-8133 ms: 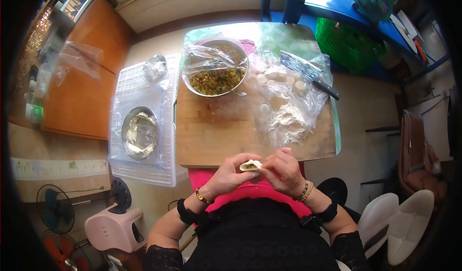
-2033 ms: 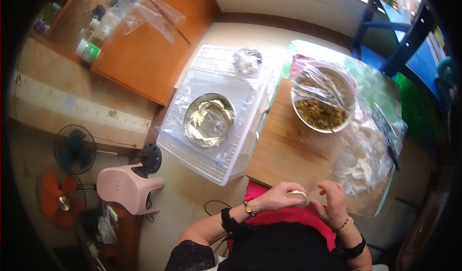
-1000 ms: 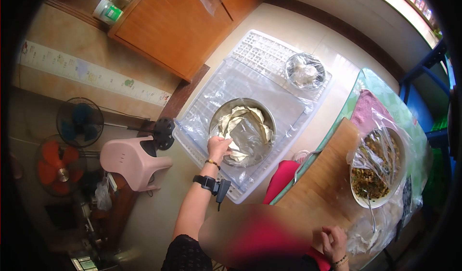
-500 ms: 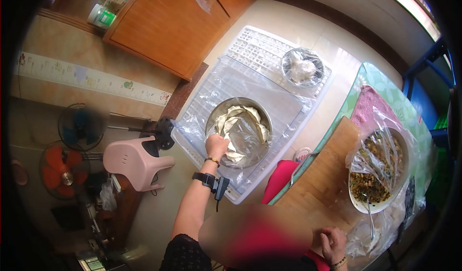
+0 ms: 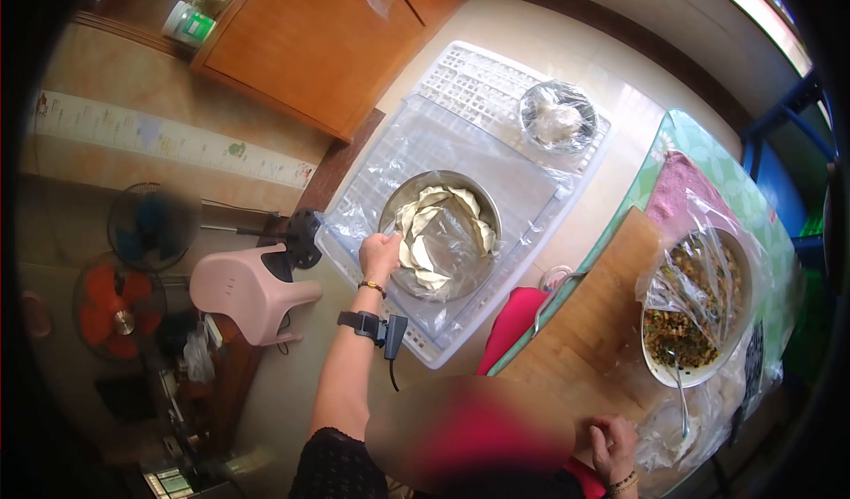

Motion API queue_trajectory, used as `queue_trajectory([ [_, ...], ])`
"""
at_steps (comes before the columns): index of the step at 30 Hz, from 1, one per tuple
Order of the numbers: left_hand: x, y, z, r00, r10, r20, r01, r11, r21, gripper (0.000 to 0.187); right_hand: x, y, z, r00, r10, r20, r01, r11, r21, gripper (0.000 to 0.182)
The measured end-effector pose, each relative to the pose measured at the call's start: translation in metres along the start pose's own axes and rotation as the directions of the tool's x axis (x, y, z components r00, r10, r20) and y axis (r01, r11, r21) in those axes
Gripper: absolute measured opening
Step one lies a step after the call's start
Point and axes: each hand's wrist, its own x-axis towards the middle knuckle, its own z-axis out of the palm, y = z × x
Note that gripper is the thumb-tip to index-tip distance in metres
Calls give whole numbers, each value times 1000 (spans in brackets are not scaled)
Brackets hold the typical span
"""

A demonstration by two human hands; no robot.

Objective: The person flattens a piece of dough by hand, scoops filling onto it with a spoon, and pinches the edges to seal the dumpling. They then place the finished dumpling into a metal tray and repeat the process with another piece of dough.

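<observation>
A round metal pan (image 5: 490, 200) lined with clear plastic film holds several pale folded dumplings (image 5: 422, 253), set in a curve along its wall. At the pan's left rim is my left hand (image 5: 379, 256), its fingers pinched together at the edge of the clear plastic film (image 5: 390, 227). My right hand (image 5: 613, 446) rests low by the wooden board (image 5: 591, 326), fingers curled, with nothing visible in them. Near it, an oval bowl (image 5: 651, 377) contains chopped filling (image 5: 680, 340) and a metal spoon (image 5: 683, 410), partly covered by plastic.
Under the pan lies a plastic-covered white crate (image 5: 443, 350). A film-wrapped bowl (image 5: 558, 120) stands on its far end. The board and a purple cloth (image 5: 682, 189) lie on a green-covered table (image 5: 753, 180). Left are a pink stool (image 5: 252, 291) and fans (image 5: 124, 322).
My left hand has moved from over the dumplings inside the pan out to its left rim, uncovering the dumplings there. My right hand has stayed in place.
</observation>
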Motion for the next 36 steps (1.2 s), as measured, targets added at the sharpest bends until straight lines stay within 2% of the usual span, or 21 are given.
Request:
queue_trajectory([
  [1, 0, -2, -1, 1000, -3, -4, 3, 1000, -4, 36, 0, -1, 0, 1000, -8, -5, 8, 1000, 0, 9],
  [4, -4, -5, 0, 986, 92, 141, -102, 993, 66, 38, -2, 1, 1, 1000, -5, -12, 5, 1000, 11, 9],
  [7, -11, 2, 7, 989, 60, 136, -80, 986, 147, 38, -3, -2, 0, 1000, 13, -1, -13, 1000, 27, 10],
  [8, -4, -6, 14, 990, 78, 114, -94, 984, 149, 28, -4, -1, 0, 1000, 6, 1, -6, 1000, 19, 10],
  [11, 11, -18, 28, 987, 135, 92, -149, 975, 164, 22, -10, 4, 0, 1000, -6, -7, 6, 1000, -2, 10],
  [15, 9, -14, 27, 984, 143, 104, -154, 982, 109, 15, -12, 2, 0, 999, 30, -13, -29, 999, 31, 10],
  [18, 7, -13, 27, 973, 199, 119, -220, 952, 214, 14, -12, 0, 2, 1000, 19, -6, -19, 1000, 8, 10],
  [21, 11, -24, 36, 960, 262, 99, -278, 929, 243, 16, -11, -1, 3, 1000, 1, 0, -1, 1000, -15, 10],
  [23, 7, -27, 41, 919, 395, -16, -383, 899, 210, 19, -11, -1, 2, 1000, 0, 0, 0, 1000, -20, 10],
  [24, 5, -27, 43, 918, 395, -14, -384, 899, 209, 19, -12, -1, 1, 1000, 3, 2, -3, 1000, -29, 9],
  [26, 3, -28, 46, 818, 561, -127, -505, 806, 309, 16, -12, 0, 1, 1000, 6, 4, -6, 999, -37, 9],
  [29, 11, -36, 50, 792, 596, -133, -539, 785, 306, 13, -12, 0, 2, 1000, 17, 12, -17, 999, -32, 9],
  [30, 13, -37, 48, 792, 596, -132, -540, 784, 306, 13, -11, -1, 1, 1000, 17, 14, -16, 1000, -21, 9],
  [31, 15, -38, 46, 894, 442, -69, -427, 890, 162, 10, -12, -2, 1, 1000, 17, 16, -17, 1000, -10, 9],
  [32, 13, -33, 41, 960, 280, 21, -281, 959, 26, 8, -13, -1, 0, 1000, 19, 14, -18, 1000, -12, 9],
  [33, 11, -28, 36, 959, 281, 23, -282, 959, 25, 8, -13, 0, 0, 1000, 10, 11, -10, 1000, -22, 9],
  [35, 5, -20, 24, 986, 165, -36, -167, 981, -102, 12, -16, 1, -1, 1000, 3, 6, -3, 999, -34, 9],
  [36, 8, -24, 19, 988, 155, -22, -156, 973, -172, 15, -17, 0, -1, 1000, -3, -6, 3, 999, -49, 9],
])
